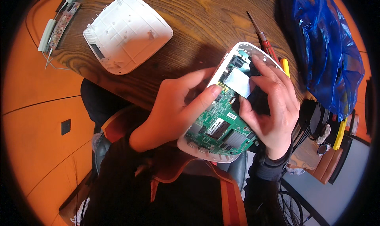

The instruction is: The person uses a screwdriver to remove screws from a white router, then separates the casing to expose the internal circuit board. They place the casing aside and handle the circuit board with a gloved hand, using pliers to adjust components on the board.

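Note:
I hold a white plastic device casing [192,149] tilted above the table's near edge. A green circuit board [211,117] lies inside it, with chips, metal shields and a row of yellow contacts. My left hand [176,103] grips the casing's left side, its thumb pressed over the board near those contacts. The fingers of my right hand [273,103] are bent inside the casing's right part, thumb and fingertips at the edge of a silver rectangular piece [238,82]. Whether that piece is loose or fixed, I cannot tell. Black sockets show near the casing's upper end.
A white plastic cover [128,34] lies on the wooden table [202,12] at the far left. Beyond my right hand is a red-handled screwdriver [267,44], beside a yellow handle [285,67]. A blue plastic bag [320,48] hangs at the right edge. A power strip [63,26] sits far left.

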`<act>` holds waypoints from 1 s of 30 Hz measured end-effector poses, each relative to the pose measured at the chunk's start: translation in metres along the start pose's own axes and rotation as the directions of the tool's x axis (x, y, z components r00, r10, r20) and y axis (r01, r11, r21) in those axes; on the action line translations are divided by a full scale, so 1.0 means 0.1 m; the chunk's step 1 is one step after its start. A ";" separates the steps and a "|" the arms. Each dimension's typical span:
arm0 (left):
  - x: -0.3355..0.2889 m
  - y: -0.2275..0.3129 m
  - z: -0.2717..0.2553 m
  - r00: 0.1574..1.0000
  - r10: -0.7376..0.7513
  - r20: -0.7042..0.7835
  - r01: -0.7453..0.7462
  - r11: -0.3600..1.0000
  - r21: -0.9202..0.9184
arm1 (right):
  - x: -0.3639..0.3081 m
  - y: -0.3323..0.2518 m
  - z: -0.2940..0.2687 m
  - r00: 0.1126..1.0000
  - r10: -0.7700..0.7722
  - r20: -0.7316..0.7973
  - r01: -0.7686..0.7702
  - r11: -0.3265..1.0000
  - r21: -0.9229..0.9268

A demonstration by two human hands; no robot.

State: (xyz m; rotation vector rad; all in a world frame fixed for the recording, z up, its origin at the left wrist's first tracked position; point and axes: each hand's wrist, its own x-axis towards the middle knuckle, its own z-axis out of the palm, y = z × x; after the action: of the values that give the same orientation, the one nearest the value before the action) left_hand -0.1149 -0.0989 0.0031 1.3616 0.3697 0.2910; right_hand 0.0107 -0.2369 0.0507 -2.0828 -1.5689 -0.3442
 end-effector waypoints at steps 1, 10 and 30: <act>0.00 0.00 0.00 1.000 0.008 -0.013 -0.008 1.000 -0.022 | 0.00 -0.01 0.00 1.000 0.009 0.007 -0.009 1.000 0.023; 0.07 0.03 -0.21 0.991 -0.037 0.132 0.021 0.993 0.117 | -0.06 -0.04 -0.02 0.984 0.163 0.064 -0.166 0.985 0.042; 0.00 -0.10 -0.09 0.963 0.245 -0.117 -0.243 0.970 0.030 | -0.08 -0.04 -0.01 0.855 0.516 -0.056 -0.518 0.847 -0.121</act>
State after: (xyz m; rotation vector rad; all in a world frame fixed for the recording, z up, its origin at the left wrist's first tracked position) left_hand -0.1185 -0.0923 -0.0082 1.4098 0.3040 0.5776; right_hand 0.0045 -0.2433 0.0488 -2.4909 -0.9266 -0.2749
